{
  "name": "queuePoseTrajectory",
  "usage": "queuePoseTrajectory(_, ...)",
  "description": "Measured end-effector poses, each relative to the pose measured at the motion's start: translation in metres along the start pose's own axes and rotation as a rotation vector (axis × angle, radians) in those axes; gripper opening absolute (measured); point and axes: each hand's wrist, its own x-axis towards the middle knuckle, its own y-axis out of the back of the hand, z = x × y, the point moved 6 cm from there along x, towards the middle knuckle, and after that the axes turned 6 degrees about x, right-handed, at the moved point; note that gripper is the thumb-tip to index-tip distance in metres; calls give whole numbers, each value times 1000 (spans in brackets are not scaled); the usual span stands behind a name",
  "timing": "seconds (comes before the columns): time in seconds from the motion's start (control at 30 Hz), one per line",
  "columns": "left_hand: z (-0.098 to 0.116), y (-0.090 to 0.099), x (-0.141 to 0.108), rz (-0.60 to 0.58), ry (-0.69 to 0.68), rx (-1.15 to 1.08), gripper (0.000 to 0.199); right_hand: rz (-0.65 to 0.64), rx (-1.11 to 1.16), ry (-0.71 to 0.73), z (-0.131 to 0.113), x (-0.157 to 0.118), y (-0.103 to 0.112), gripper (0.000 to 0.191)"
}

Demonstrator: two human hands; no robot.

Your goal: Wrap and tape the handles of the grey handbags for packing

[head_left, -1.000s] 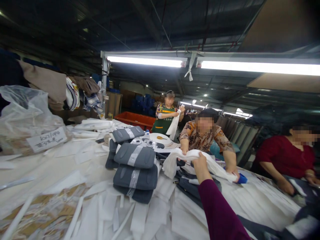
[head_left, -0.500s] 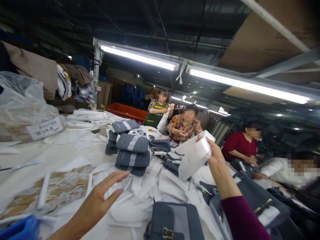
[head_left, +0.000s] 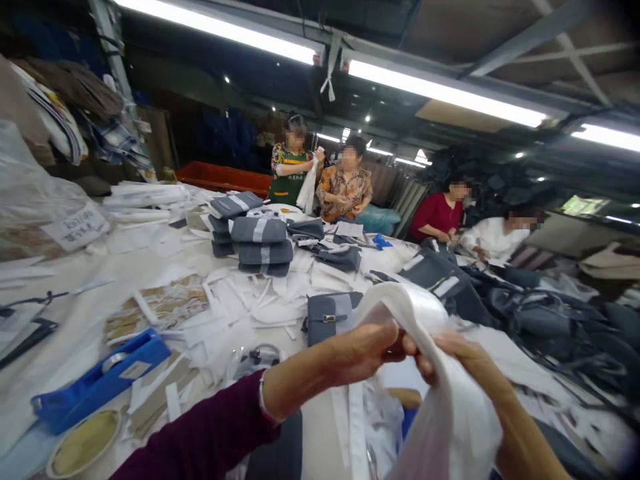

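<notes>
In front of me a thick white sheet (head_left: 465, 413), perhaps foam or a layered stack of paper, bends over in an arch and hangs down. My right hand (head_left: 450, 353) is closed around its middle, fingertips showing on the near side. My left hand (head_left: 367, 350) is closed at the sheet's left edge, its fingertips close to those of the right. Just behind lies a dark grey bag (head_left: 325, 317) with a gold buckle.
Flat grey bags banded in white (head_left: 260, 230) are stacked mid-table among white paper scraps. At the left sit a blue tape dispenser (head_left: 107, 380) and a round container (head_left: 85, 443). More dark bags (head_left: 535, 320) pile up at the right. Several people work across the table.
My left hand, open and apart before, has come over to the white sheet and closed on it. The sheet has come nearer and lower, and the view has shifted.
</notes>
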Motion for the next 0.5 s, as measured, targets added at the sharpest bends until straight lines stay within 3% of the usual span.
queuePoseTrajectory(0.07, -31, -13, 10, -68, 155, -169, 71, -61, 16, -28, 26, -25, -1, 31)
queuePoseTrajectory(0.17, -68, -26, 19, -30, 326, -324, 76, -61, 92, -6, 48, -57, 7, 33)
queuePoseTrajectory(0.33, -100, -54, 16, 64, 391, -505, 61, -82, 204, 15, 84, -101, 16, 38)
queuePoseTrajectory(0.5, -113, -45, 6, 347, 381, -506, 28, -91, 269, -11, 124, -118, 13, 44)
